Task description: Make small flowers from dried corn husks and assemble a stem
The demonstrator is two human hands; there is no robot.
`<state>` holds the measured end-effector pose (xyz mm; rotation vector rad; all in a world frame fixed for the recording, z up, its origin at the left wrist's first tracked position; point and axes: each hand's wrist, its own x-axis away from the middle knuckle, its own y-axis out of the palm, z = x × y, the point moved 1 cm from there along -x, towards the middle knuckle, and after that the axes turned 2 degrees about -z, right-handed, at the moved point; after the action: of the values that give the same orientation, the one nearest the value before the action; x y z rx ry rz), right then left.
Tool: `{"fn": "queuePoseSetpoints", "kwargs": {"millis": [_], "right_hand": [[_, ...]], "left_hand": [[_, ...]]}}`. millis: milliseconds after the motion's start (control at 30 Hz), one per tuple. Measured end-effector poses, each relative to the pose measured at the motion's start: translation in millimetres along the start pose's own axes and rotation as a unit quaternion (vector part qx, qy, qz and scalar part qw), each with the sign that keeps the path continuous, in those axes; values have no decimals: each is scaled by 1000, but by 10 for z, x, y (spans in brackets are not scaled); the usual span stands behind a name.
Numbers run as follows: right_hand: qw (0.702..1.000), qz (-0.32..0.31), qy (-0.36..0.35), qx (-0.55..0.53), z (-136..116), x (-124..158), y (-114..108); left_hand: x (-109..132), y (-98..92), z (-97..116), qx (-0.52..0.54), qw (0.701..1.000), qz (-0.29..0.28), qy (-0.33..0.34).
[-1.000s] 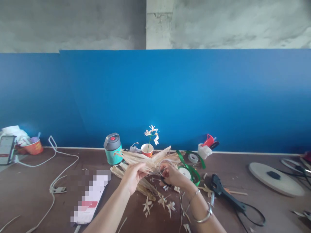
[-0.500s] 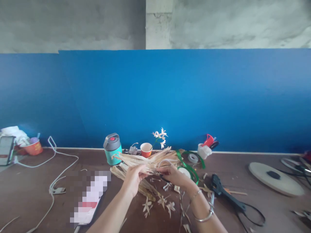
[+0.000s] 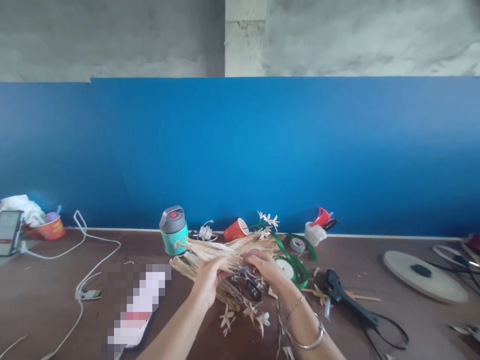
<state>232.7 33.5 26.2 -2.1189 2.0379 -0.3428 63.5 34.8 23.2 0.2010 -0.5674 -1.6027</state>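
My left hand [image 3: 210,280] is closed on a bundle of pale dried husks [image 3: 221,250], thumb on top. My right hand [image 3: 264,265] pinches the right part of the same bundle, its fingertips partly hidden. Just below it are what look like black-handled scissors [image 3: 254,290]; whether they touch the hand I cannot tell. Behind the bundle, a red paper cup [image 3: 234,230] lies tipped to the right, with a stem of white husk flowers [image 3: 268,220] reaching out of it. Several loose husk flowers [image 3: 250,311] are on the table in front of my hands.
A spool of green ribbon [image 3: 296,272] and a roll of white tape [image 3: 297,244] are right of the husks. Farther right are a black glue gun [image 3: 348,297] and a round beige disc [image 3: 423,277]. A teal flask [image 3: 174,235] and a phone [image 3: 140,305] stand and lie on the left.
The red cup has gone from upright to tipped over, its flower stem swinging right and down. The black-handled scissors now show below my right hand, which has shifted onto the husks.
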Motion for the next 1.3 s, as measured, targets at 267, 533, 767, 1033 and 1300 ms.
{"fn": "queuePoseSetpoints", "kwargs": {"millis": [267,533,767,1033,1300], "right_hand": [[998,-43,17,-50,-108,90,28],[998,-12,34,-47,-29,18,-11],[988,35,59,-135,-94,67,-107],[986,13,79,-144,-93,55,-26],[992,-60,52,-98,-169,113,68]], "left_hand": [[37,18,13,-9,1000,-28,5],[-19,-26,-1,-9,1000,2,12],[-80,-150,91,-234,969,7,-76],[101,-58,257,-624,666,70,402],[218,76,224,-634,549,-72,540]]}}
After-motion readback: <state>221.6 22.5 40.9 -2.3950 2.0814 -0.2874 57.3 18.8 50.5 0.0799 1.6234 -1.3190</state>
